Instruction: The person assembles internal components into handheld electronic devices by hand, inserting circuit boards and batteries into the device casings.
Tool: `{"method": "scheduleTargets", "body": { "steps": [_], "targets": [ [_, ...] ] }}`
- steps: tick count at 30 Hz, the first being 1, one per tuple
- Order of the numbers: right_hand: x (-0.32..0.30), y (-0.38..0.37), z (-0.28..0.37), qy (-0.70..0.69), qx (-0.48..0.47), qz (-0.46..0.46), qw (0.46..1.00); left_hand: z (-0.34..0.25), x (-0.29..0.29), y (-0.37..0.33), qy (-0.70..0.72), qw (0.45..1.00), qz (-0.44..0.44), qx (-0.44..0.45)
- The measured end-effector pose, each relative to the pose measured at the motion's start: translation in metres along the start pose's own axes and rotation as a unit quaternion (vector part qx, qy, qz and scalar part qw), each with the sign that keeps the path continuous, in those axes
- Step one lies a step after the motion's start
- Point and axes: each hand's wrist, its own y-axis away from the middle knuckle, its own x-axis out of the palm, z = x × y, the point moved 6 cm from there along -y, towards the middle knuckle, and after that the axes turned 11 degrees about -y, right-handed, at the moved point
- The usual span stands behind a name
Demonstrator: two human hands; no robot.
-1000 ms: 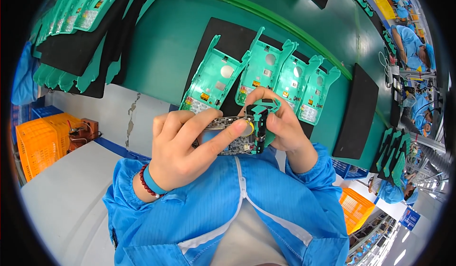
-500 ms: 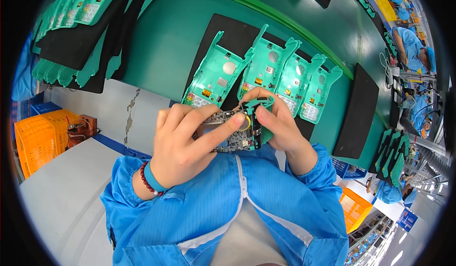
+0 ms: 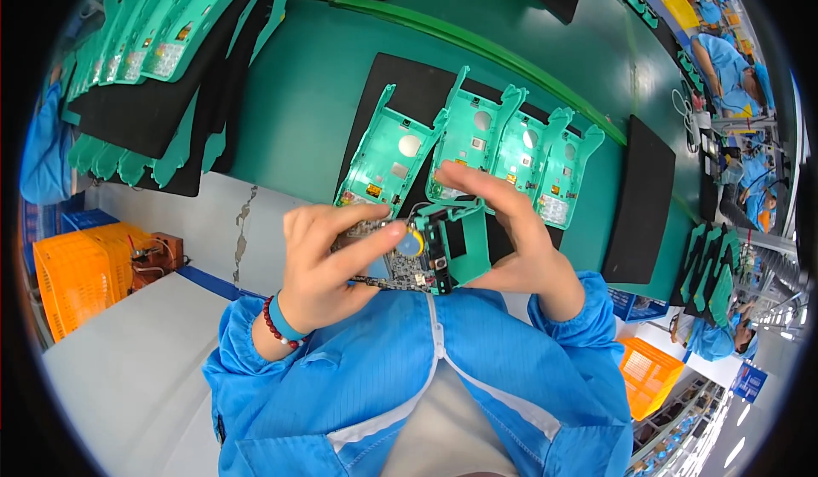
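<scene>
In my left hand [image 3: 328,251], fingers closed round it, is a circuit board [image 3: 407,270] dense with small parts. A round coin cell with a yellow rim [image 3: 411,242] sits on the board by my index fingertip. A black part with a green housing [image 3: 471,254] stands upright at the board's right end. My right hand [image 3: 524,230] is open around that housing: its fingers stretch out above, and the thumb is beside the housing's lower corner. Whether the thumb touches it is hard to tell. Beyond both hands, several green shells [image 3: 383,158] lie in a row on a black mat [image 3: 396,72].
Stacked green shells on black sheets [image 3: 141,115] stand at the far left. Another black mat [image 3: 639,204] lies right on the green table [image 3: 290,94]. Orange crates [image 3: 81,281] are low left and right [image 3: 649,379]. People in blue [image 3: 724,64] work at the right.
My right fingers have let go of the black and green part and spread apart. The housing has turned to show more of its green face. The view has shifted slightly.
</scene>
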Motion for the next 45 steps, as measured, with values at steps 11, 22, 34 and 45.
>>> {"method": "scheduleTargets", "body": {
  "steps": [11, 22, 34, 45],
  "targets": [
    [0.011, 0.0, 0.019, 0.077, -0.12, 0.005, 0.99, -0.016, -0.01, 0.011, -0.193, 0.959, -0.139, 0.157],
    [0.012, 0.002, 0.022, 0.141, -0.126, 0.028, 0.982, -0.018, -0.011, 0.008, -0.184, 0.972, -0.071, 0.131],
    [0.012, -0.005, 0.032, 0.175, -0.093, 0.047, 0.979, -0.015, -0.006, 0.015, -0.182, 0.964, -0.109, 0.161],
    [0.004, -0.01, 0.024, 0.141, -0.033, 0.057, 0.988, -0.004, -0.001, 0.006, -0.063, 0.997, -0.03, 0.033]
  ]
}}
